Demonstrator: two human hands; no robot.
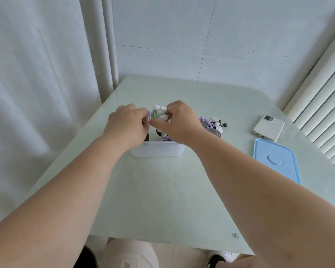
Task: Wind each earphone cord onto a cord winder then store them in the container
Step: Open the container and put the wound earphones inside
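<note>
A pale green surface, glossy and smooth with rounded corners, fills most of the view. On its right side lies a flat, light blue plastic lid, a rounded rectangle with a raised rim and a circular embossed ring in the middle.

Near the centre stands the container, a translucent, frosted white plastic tub with soft corners. Inside it a loop of purple cord and something dark show, partly hidden by the wrists.

Both bare forearms reach over the tub. The left hand and right hand meet just above its far side. The left fingers are curled tightly onto the purple edge of a winder. The right fingers are bent in a pinch on the thin green cord wrapped there, with small white earbud parts poking up.

A white phone in a matte case lies face down beyond the lid.

Just right of the right hand sits a small tangle of purple cord with white and black earbud pieces.
</note>
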